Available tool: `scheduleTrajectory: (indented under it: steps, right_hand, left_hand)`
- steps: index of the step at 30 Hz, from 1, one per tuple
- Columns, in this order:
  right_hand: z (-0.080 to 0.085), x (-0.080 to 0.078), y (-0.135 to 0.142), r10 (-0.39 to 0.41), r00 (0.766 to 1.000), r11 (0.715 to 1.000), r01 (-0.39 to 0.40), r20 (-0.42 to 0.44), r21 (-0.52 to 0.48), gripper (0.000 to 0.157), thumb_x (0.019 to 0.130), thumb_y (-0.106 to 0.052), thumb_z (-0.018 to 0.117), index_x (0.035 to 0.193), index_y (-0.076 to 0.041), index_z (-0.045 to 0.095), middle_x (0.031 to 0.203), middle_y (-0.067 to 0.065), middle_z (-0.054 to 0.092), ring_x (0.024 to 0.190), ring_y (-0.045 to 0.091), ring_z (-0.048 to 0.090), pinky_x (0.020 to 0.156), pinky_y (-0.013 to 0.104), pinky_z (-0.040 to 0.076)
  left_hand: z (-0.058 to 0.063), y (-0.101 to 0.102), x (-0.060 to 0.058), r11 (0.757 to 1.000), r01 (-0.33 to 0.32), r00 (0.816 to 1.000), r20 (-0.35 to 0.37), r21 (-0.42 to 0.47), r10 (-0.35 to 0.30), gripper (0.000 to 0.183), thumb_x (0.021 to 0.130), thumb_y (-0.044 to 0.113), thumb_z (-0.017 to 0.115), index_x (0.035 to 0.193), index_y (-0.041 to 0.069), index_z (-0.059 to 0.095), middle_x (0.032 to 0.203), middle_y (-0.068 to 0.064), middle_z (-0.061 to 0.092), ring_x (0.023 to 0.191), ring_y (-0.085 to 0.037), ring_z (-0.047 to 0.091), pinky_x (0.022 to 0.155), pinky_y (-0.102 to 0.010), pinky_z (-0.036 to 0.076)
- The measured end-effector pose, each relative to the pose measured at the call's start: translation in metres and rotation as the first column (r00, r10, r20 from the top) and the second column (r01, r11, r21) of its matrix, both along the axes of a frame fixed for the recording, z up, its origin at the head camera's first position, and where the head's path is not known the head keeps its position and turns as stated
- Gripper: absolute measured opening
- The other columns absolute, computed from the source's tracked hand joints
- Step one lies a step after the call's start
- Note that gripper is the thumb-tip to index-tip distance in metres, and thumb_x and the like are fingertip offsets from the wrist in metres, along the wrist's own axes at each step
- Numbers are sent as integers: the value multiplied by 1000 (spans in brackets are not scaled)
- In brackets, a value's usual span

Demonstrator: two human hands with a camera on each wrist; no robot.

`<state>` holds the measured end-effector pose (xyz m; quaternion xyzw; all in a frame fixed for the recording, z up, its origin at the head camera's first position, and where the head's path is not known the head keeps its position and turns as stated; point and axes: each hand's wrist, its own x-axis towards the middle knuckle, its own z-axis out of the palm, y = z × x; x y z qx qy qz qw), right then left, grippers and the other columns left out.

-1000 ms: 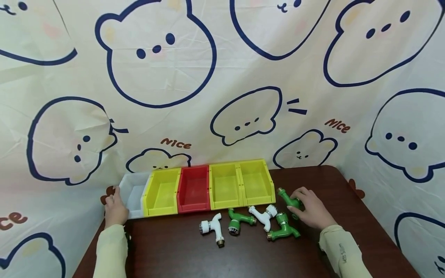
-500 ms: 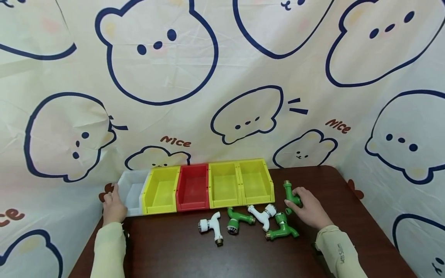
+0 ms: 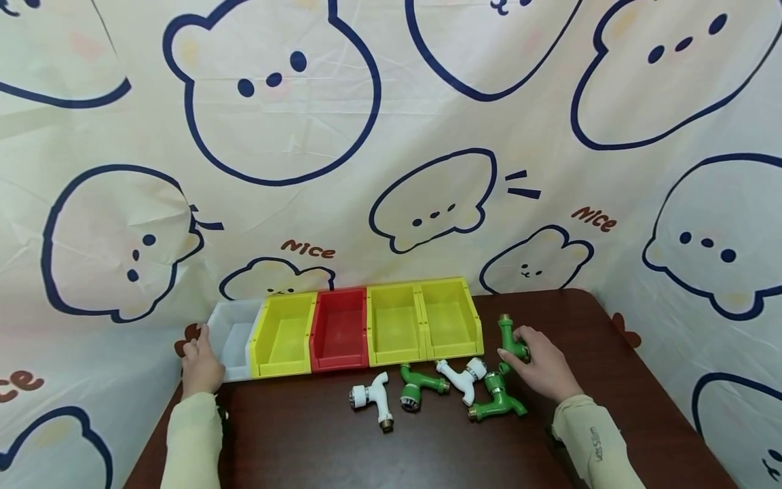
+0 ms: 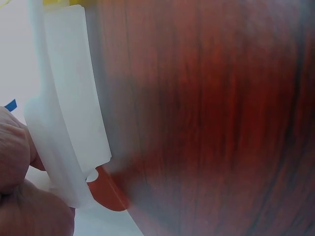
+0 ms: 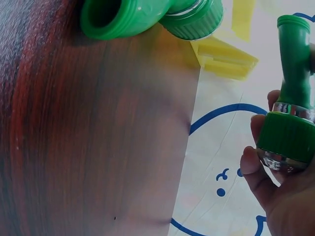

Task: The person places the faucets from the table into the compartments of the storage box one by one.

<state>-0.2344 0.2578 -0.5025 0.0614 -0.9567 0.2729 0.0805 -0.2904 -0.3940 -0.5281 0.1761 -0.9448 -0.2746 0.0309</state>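
My right hand (image 3: pixel 544 367) grips a green tap (image 3: pixel 510 338) by its knob, with the brass-ended inlet pointing up and away. In the right wrist view, fingers curl round the chrome-capped knob of this tap (image 5: pixel 288 132). My left hand (image 3: pixel 201 367) holds the outer side of the white bin (image 3: pixel 235 343), and its fingers lie at the bin's edge (image 4: pixel 59 113) in the left wrist view. On the table lie another green tap (image 3: pixel 497 401) close to my right hand, a white tap (image 3: pixel 464 380), a green tap (image 3: pixel 417 388) and a white tap (image 3: pixel 374 399).
Beside the white bin, in one row along the back, stand a yellow bin (image 3: pixel 282 369), a red bin (image 3: pixel 340 362) and two joined yellow bins (image 3: pixel 397 356). The dark brown table (image 3: pixel 318 441) meets a cartoon-printed cloth (image 3: pixel 427 122) behind and at the sides.
My right hand has turned the green tap so its brass end swings from the upper left to nearly straight away from me. My left hand stays at the white bin.
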Motion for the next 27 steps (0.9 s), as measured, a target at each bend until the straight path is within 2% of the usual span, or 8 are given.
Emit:
scheduleTrajectory:
  steps: [6,15,22,27]
  right_hand:
    - [-2,-2,-4,-1,1000,1000,0,-16,-14,49,87,-58,58,107,-14,55,90,1,55,79,17,48,66,33,41]
    - [-1,-8,-14,53,999,995,-52,0,-90,44,89,-56,57,107,-16,54,89,-2,54,79,16,49,69,32,43]
    - [2,-15,-25,91,996,989,-87,25,-120,46,95,-49,51,119,-10,53,107,5,57,94,20,53,81,40,47]
    - [5,-19,-33,95,994,989,-88,51,-121,52,97,-46,48,129,-5,50,111,9,54,98,22,51,82,42,46]
  left_hand:
    - [-1,0,1,1000,-3,1000,-5,-25,3,89,85,-13,43,152,7,-12,144,-40,5,122,-57,21,101,-69,26]
    - [-2,-1,0,1000,10,1000,-21,-21,-11,89,84,-13,43,152,7,-11,143,-41,6,121,-58,21,100,-69,27]
    - [-3,-1,3,1000,4,1000,-28,-22,-5,89,84,-11,43,152,7,-11,143,-40,5,122,-57,21,99,-69,27]
    - [-1,2,4,1000,-1,999,-32,-26,0,91,84,-12,45,152,8,-10,144,-40,5,122,-57,21,99,-69,27]
